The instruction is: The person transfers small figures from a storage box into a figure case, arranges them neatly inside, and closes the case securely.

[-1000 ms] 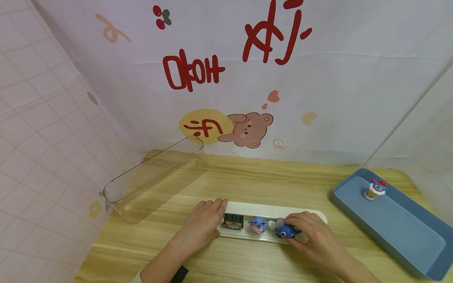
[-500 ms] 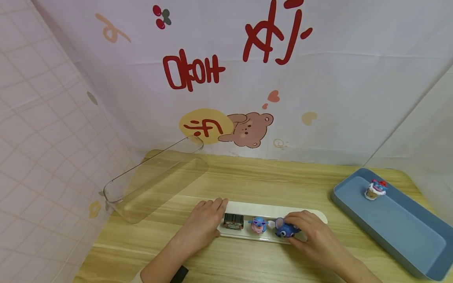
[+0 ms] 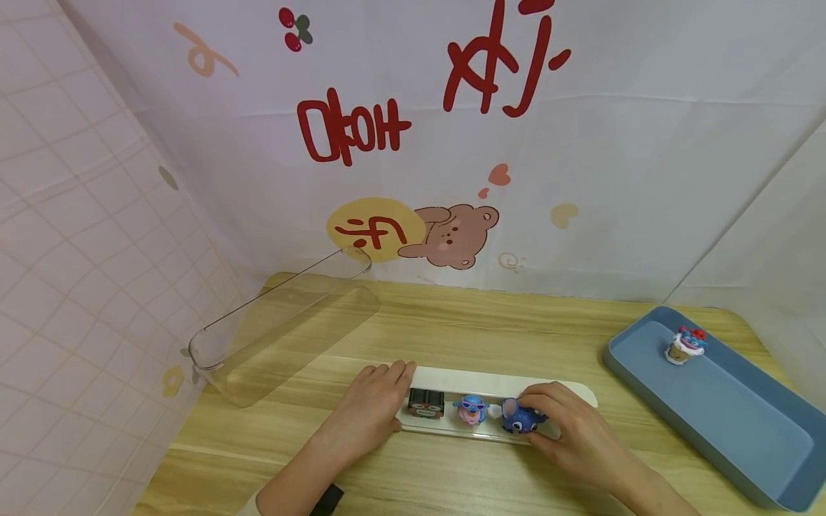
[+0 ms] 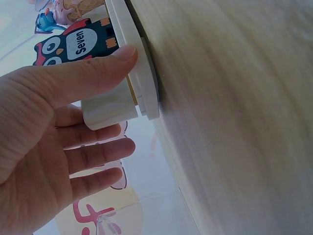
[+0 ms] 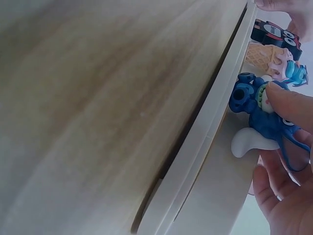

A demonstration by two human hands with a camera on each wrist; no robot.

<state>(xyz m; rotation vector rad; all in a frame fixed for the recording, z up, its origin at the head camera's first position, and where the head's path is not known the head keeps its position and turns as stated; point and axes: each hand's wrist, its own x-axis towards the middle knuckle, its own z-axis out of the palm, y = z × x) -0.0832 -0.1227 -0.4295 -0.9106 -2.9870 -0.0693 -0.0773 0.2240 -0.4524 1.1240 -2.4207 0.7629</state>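
My left hand grips the left end of a long white stepped display base. In the left wrist view its thumb presses the front and the other fingers reach behind. At the base's right part, my right hand pinches a dark blue big-eared figurine with a white tail, which stands upright on the lower step. Left of it stands a blue figurine on a pink ice-cream cone. Beside my left thumb is a black owl figure marked "Seven".
A clear plastic cover lies open-side up at the table's back left. At the right, a blue-grey tray holds one small ice-cream-cup figurine. A printed white cloth hangs behind the wooden table.
The blue big-eared figurine has turned very slightly in my right fingers. My left hand and the base stay where they were.
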